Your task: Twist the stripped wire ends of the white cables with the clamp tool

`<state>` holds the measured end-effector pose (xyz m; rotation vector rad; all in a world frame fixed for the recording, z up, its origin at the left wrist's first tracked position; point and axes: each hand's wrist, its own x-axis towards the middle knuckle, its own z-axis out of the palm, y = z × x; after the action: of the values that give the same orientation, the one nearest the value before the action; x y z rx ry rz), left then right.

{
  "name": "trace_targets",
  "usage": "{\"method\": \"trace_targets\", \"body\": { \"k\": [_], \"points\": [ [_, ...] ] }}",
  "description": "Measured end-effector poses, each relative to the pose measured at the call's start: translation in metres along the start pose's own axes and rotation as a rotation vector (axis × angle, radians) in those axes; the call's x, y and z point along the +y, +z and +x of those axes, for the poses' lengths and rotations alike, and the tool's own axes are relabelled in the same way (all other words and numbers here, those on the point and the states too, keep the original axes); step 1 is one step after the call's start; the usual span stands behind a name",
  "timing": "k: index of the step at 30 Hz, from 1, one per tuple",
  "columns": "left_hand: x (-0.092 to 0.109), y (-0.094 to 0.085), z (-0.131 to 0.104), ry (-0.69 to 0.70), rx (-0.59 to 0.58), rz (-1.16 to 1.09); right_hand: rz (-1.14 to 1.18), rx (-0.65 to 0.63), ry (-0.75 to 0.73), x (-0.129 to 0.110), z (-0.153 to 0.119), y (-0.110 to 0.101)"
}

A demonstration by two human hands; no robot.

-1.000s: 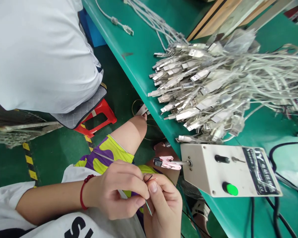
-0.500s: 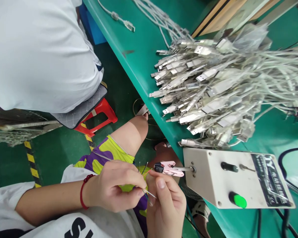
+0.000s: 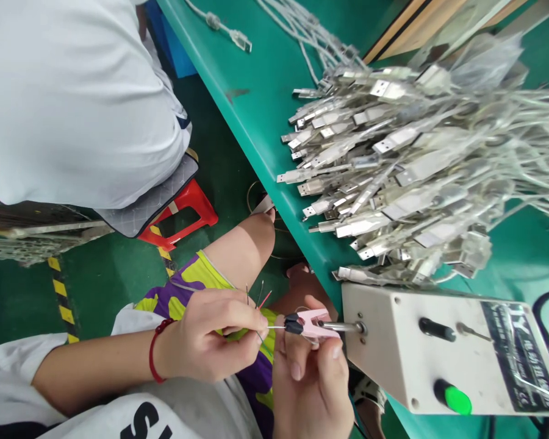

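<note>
My left hand [image 3: 222, 334], with a red bracelet at the wrist, pinches a cable whose thin wires [image 3: 260, 297], red, black and green, fan out above the fingertips. A white wire [image 3: 275, 327] runs from that pinch to the black tips of a pink clip [image 3: 312, 323]. The clip sits on the metal shaft [image 3: 343, 327] of a beige machine box [image 3: 407, 341]. Just below the clip is my right hand [image 3: 313, 372], thumb and fingers curled near its handles; whether anything is between them is hidden.
A large pile of USB cables [image 3: 384, 171] covers the green table [image 3: 238, 103] above the box. A green knob [image 3: 457, 399] is on the box. At left, a person in a white shirt [image 3: 68, 103] sits on a red stool [image 3: 187, 210].
The white wire's end now reaches the clip's tips. My right hand has moved from the wires to under the clip. The view has shifted slightly.
</note>
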<state>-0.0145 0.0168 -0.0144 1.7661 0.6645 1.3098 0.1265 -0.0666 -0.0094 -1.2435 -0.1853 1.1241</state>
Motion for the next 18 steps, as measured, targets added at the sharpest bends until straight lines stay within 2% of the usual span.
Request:
{"method": "trace_targets", "body": {
  "k": [5,12,18],
  "points": [
    [-0.0042,0.0022,0.0034,-0.044,0.029,-0.072,0.059,0.006,-0.024,0.0042,0.0015,0.002],
    [-0.005,0.0044,0.0009,-0.066,-0.017,-0.056,0.066,0.03,-0.018,0.0041,0.0033,0.0009],
    [-0.0047,0.0062,-0.001,-0.061,-0.032,-0.043,0.05,-0.012,0.04,0.0048,-0.0001,-0.0034]
  ]
}}
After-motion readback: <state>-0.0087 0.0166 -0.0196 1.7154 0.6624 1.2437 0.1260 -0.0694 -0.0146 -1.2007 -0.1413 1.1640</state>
